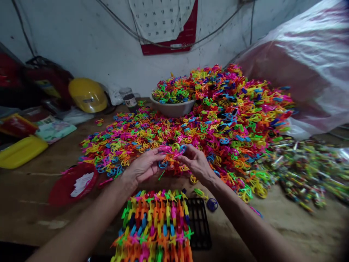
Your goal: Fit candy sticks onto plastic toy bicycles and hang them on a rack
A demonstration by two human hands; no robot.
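Observation:
Both hands are together at the near edge of a big heap of small bright plastic toy parts (169, 125), many of them ring-shaped like wheels. My left hand (147, 165) is closed, with a pink plastic toy piece (165, 149) at its fingertips. My right hand (196, 162) pinches a blue plastic ring (182, 149) close beside that piece; the fingertips partly hide how the parts meet. Below the hands, a black grid rack (200, 222) holds rows of assembled-looking colourful toys (155, 225). A dark blue wheel (212, 205) lies by the rack.
A whitish bowl (173, 108) full of parts stands in the heap. Left are a red dish (72, 185) with paper slips, a yellow helmet-like object (87, 95) and a jar (128, 99). Right are a large plastic sack (300, 65) and a pile of thin, stick-like pieces (308, 174).

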